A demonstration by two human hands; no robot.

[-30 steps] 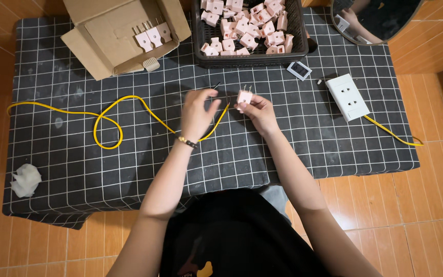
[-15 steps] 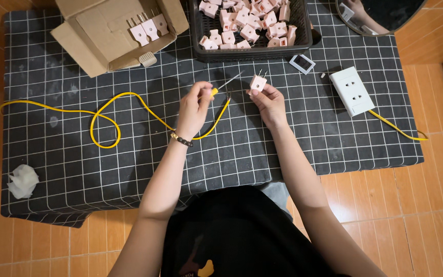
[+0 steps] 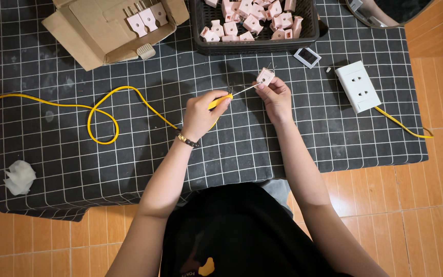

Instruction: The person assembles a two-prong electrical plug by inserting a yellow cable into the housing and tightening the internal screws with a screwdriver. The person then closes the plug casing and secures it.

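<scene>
One small pale-pink plug (image 3: 265,76) with metal prongs.

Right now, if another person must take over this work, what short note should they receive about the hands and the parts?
Left hand: holds a yellow-handled screwdriver, its thin shaft pointing at the plug.
Right hand: fingers pinch one small pink plug, prongs up, above the checked cloth.
Nearby: black basket full of pink plugs; cardboard box with a few plugs laid in a row; white socket strip on a yellow cable.
Done: a few plugs are in the box.
Left: the plug in hand is under the screwdriver; many remain in the basket.
</scene>
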